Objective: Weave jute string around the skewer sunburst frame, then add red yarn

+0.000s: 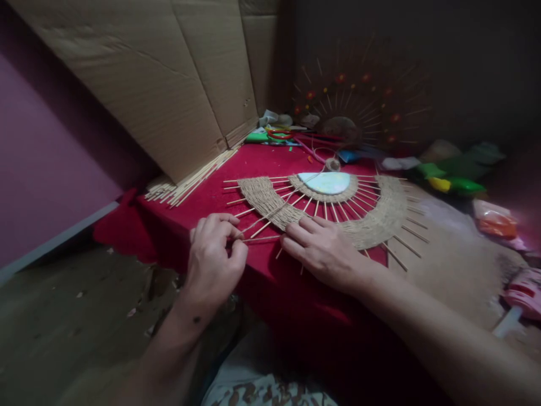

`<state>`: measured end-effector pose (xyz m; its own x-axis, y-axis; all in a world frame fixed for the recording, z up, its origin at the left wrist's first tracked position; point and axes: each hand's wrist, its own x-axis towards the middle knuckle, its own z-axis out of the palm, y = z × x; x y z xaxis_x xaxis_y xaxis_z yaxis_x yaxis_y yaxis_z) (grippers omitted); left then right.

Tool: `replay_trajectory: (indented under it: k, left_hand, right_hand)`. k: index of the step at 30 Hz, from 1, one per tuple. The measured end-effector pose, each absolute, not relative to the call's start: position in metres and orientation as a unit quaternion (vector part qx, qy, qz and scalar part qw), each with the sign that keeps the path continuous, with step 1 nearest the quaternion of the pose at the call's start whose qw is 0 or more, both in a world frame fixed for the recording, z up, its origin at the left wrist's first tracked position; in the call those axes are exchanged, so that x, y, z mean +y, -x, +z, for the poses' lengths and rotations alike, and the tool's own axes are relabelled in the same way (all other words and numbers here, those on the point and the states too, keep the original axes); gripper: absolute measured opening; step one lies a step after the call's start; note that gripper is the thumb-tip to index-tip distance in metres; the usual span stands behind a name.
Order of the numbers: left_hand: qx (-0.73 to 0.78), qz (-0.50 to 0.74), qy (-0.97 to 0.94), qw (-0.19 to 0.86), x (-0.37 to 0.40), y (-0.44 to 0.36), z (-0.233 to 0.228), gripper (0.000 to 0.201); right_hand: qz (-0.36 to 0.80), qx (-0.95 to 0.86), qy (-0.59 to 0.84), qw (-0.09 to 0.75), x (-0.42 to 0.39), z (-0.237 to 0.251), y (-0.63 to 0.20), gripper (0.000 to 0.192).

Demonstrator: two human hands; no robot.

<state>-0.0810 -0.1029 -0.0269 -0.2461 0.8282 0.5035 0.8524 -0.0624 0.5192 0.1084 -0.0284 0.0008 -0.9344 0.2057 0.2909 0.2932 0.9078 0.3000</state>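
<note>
The half-round woven frame (327, 198) lies flat on red cloth (203, 210), straight edge far. A pale half-disc (324, 181) forms its center. Thin sticks (395, 256) radiate through two tan woven bands, projecting past the outer one. Loose twine (270, 213) crosses the outer band's left portion.

Woven piece (376, 223) lies before you on the cloth (262, 160), your right hand (323, 248) on its near edge, your left hand (213, 251) to the left, twine ball (333, 164) behind, loose sticks (203, 175) farther left (along the cardboard (169, 84)).
</note>
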Motion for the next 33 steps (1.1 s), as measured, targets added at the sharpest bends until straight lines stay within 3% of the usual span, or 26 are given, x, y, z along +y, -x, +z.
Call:
replay_trajectory:
  k: [10,19,33]
  left_hand:
    - [-0.647,-0.375,0.658,0.085,-0.082,0.092,-0.022,0.014]
    - [-0.633,-0.410,0.655,-0.040,-0.061,0.093,-0.021,0.017]
    - [-0.583,-0.449,0.674,-0.065,-0.070,0.074,-0.026,0.015]
  right_hand:
    - [-0.163,-0.971,0.117,0.133,-0.028,0.002,-0.111,0.022]
    - [-0.103,-0.983,0.119,0.092,-0.027,0.015,-0.128,0.016]
    - [-0.040,-0.977,0.194,0.075,-0.031,0.024,-0.129,0.015]
